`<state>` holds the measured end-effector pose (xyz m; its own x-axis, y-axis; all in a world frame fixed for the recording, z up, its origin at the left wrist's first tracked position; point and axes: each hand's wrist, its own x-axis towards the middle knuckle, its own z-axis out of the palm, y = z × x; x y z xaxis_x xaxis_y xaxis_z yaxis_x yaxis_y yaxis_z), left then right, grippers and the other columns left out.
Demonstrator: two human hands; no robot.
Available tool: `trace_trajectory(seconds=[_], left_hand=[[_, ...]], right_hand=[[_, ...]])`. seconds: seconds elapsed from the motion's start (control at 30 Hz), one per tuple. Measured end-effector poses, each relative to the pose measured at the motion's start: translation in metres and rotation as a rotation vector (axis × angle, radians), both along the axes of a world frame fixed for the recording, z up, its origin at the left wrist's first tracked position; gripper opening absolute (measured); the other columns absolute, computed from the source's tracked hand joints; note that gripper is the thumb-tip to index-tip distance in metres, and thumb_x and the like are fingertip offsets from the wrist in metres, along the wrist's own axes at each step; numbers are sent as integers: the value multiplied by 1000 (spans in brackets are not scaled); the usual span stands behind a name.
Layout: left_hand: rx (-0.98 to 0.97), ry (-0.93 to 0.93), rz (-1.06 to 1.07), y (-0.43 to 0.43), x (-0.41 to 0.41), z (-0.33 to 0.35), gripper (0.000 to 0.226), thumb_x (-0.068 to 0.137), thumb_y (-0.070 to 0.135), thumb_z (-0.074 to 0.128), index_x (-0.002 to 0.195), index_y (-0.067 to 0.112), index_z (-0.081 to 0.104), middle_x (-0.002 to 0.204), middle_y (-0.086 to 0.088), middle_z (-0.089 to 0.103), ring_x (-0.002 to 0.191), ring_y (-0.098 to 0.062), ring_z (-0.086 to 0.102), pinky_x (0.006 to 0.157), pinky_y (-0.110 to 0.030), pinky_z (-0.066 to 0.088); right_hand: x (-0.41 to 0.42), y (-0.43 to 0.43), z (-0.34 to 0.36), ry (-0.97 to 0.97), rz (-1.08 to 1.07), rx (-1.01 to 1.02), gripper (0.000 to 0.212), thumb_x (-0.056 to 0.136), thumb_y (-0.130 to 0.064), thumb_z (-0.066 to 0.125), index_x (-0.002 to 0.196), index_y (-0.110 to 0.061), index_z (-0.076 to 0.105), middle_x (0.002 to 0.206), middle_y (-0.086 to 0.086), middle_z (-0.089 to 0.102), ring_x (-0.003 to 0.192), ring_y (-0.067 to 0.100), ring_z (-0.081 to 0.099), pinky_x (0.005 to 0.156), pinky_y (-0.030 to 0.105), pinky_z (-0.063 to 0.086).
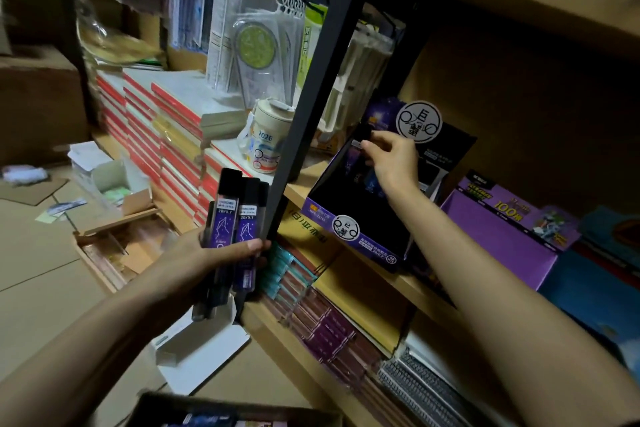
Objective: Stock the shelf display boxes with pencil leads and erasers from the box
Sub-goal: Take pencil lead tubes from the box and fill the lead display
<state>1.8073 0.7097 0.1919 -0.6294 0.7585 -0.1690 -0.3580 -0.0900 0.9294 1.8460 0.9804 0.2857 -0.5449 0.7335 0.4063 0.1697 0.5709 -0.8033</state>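
My left hand (221,250) grips a fanned bundle of dark purple pencil lead cases (235,218) labelled 2B/0.7, in front of the black shelf post. My right hand (391,159) reaches into the black and purple display box (349,218) on the shelf and pinches the top of one lead case (360,144) standing inside it. A few more cases stand in the box under that hand. At the bottom edge, the open supply box (242,411) shows more packs.
A black upright shelf post (304,97) stands between my hands. A purple display box (502,229) sits right of the black one. Stacked notebooks (166,135) and a cup (265,140) fill the left shelf. Open cartons (117,218) lie on the floor.
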Motion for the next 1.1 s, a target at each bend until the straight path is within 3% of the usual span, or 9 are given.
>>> trace_trajectory(seconds=[0.13, 0.33, 0.43, 0.5, 0.63, 0.83, 0.93, 1.1], left_hand=[[-2, 6, 1, 0, 2, 1, 35, 71, 22, 73, 105, 16, 64, 99, -3, 74, 87, -17, 72, 53, -19, 54], [22, -15, -3, 3, 4, 2, 38, 67, 24, 76, 102, 15, 66, 99, -6, 74, 87, -19, 72, 54, -21, 55], [38, -11, -9, 1, 3, 5, 40, 65, 25, 76, 103, 15, 66, 99, -6, 74, 87, -20, 72, 55, -23, 55], [40, -11, -13, 1, 3, 6, 39, 67, 24, 75, 104, 14, 66, 100, -6, 74, 88, -19, 72, 55, -23, 56], [31, -5, -17, 1, 7, 6, 42, 68, 24, 75, 107, 13, 63, 99, -6, 74, 88, -19, 72, 54, -21, 55], [0, 5, -60, 4, 12, 4, 45, 69, 27, 75, 110, 13, 62, 100, -6, 74, 91, -21, 71, 60, -23, 56], [1, 19, -99, 5, 16, 4, 46, 70, 30, 75, 111, 14, 63, 103, -7, 73, 93, -21, 71, 65, -24, 56], [-2, 13, -87, 5, 17, 4, 46, 71, 29, 73, 113, 16, 60, 99, -3, 73, 88, -19, 72, 61, -22, 56]], right_hand=[[-6, 5, -4, 29, -6, -138, 25, 88, -5, 61, 112, -1, 64, 101, 10, 65, 87, 19, 64, 69, 24, 55], [-14, 11, -17, -35, -125, -176, 20, 87, -13, 65, 102, 0, 68, 74, -1, 63, 62, 11, 62, 68, 31, 57], [-13, 14, -15, -161, -128, -121, 19, 87, -17, 66, 85, 1, 71, 72, 8, 67, 66, 18, 64, 69, 36, 57], [-7, 12, -12, -306, -116, -81, 22, 87, -21, 66, 76, -3, 70, 81, 12, 71, 73, 20, 67, 73, 36, 57], [19, -17, -9, -330, -40, -5, 18, 90, -26, 60, 88, -12, 71, 95, 7, 70, 91, 21, 66, 85, 40, 54], [58, -97, -18, -246, 428, -402, 16, 92, -26, 58, 98, -13, 65, 93, 5, 68, 79, 12, 63, 64, 19, 51], [60, -119, -27, -302, 534, -552, 18, 90, -25, 60, 101, -11, 64, 95, 11, 69, 80, 18, 62, 71, 29, 51], [59, -127, -36, -174, 553, -669, 8, 90, -15, 61, 92, -9, 65, 80, 3, 71, 70, 10, 68, 57, 21, 54]])
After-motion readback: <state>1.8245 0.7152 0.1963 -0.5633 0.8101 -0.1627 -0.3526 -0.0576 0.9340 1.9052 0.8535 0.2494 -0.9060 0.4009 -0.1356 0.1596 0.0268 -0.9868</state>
